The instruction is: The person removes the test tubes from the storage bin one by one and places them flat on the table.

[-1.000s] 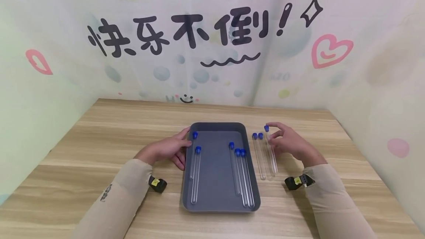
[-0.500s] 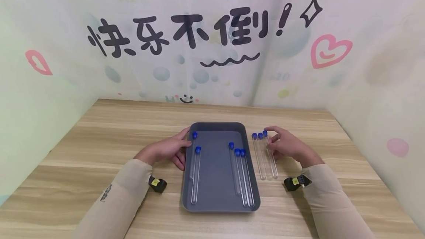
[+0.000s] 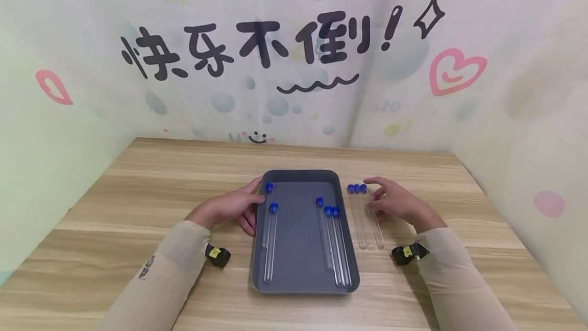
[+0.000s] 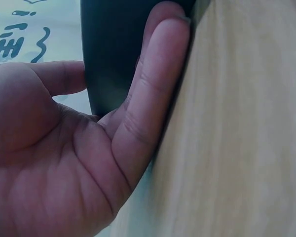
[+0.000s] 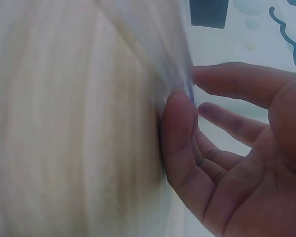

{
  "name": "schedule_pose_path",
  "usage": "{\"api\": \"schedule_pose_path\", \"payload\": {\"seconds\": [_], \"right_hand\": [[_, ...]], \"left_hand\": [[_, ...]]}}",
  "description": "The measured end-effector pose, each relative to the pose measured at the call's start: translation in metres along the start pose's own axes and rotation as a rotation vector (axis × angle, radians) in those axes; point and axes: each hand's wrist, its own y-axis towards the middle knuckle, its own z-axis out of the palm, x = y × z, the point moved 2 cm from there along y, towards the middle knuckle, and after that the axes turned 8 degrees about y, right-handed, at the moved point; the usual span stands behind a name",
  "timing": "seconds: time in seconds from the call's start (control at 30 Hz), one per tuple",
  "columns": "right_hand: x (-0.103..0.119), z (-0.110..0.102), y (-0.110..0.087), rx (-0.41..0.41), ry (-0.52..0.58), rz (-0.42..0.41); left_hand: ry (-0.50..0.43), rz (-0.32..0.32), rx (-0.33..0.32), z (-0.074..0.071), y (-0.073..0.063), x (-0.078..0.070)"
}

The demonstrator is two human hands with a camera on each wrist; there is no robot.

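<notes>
In the head view, a grey tray [image 3: 296, 244] stands mid-table. My left hand [image 3: 231, 208] rests against its left wall, the thumb at the rim. The left wrist view has its fingers [image 4: 148, 91] stretched along the dark wall. On the tray's left side lie two clear test tubes [image 3: 271, 246] with blue caps, and on its right side lie three more capped tubes [image 3: 341, 249]. Right of the tray, three capped test tubes [image 3: 375, 223] lie on the table. My right hand [image 3: 397, 201] touches the rightmost one with loosely bent fingers; the wrist view blurs the tube.
Below everything is a wooden table [image 3: 151, 183]. A printed cloth backdrop [image 3: 298, 116] hangs behind its far edge, and pale walls [image 3: 528, 116] stand at the sides. Each wrist wears a small black camera [image 3: 218, 254].
The rightmost loose tube has come down and left against the two beside it, and their three caps now sit close together. My right hand has shifted slightly left. The left hand has stayed put.
</notes>
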Motion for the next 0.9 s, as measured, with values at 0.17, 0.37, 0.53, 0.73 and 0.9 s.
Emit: {"api": "schedule_pose_path", "payload": {"seconds": [0.17, 0.37, 0.53, 0.73, 0.9], "right_hand": [[-0.001, -0.001, 0.001, -0.007, -0.001, 0.001], [-0.001, -0.004, 0.001, -0.071, -0.038, -0.006], [0.001, -0.006, 0.0, -0.135, -0.069, -0.054], [0.012, -0.002, -0.004, -0.144, -0.001, -0.117], [0.024, 0.003, -0.008, -0.158, 0.009, -0.151]], "left_hand": [[-0.004, 0.003, 0.0, 0.0, -0.001, -0.001], [-0.002, -0.003, 0.003, 0.001, -0.001, 0.0], [-0.001, -0.011, 0.006, 0.001, 0.0, 0.0], [-0.001, -0.011, 0.0, 0.001, 0.0, 0.0], [0.0, -0.01, -0.004, 0.001, 0.0, 0.001]]}}
